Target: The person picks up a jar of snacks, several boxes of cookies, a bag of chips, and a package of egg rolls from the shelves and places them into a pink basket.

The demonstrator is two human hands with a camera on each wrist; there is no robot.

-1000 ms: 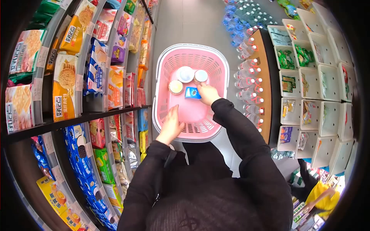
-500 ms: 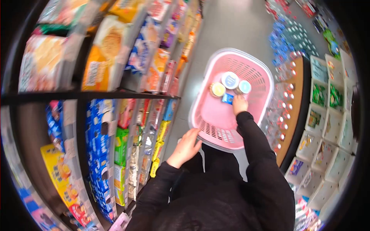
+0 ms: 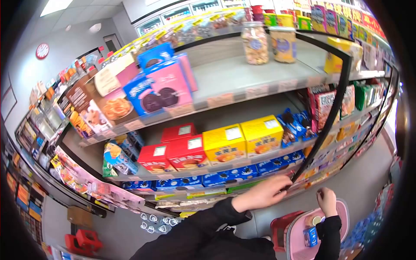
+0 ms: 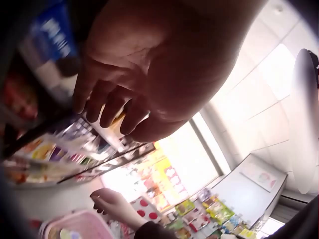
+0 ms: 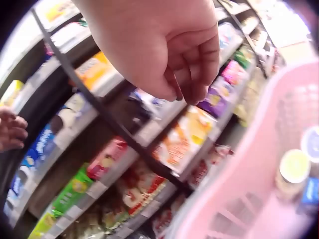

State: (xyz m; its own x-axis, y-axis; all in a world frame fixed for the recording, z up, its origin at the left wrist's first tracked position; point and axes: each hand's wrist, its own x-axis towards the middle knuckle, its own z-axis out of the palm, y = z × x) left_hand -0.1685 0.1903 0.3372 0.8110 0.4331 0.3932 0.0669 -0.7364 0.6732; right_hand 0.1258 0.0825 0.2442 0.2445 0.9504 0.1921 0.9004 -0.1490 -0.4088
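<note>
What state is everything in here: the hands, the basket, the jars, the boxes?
Left hand: empty, fingers slightly bent
Right hand: empty, fingers loosely curled
Pink basket: open-topped, partly filled
Yellow-lidded jar in the basket: lid on
Blue pack: in the basket, seal unclear
Two top-shelf jars: upright, lids on
Yellow boxes: closed
Red boxes: closed

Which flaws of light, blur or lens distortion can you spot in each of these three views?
Head view: the wide lens seems to bow the shelf, and the corners go dark; left wrist: the left hand is in shadow, while the ceiling light is washed out white; right wrist: packets behind the right hand are blurred.
</note>
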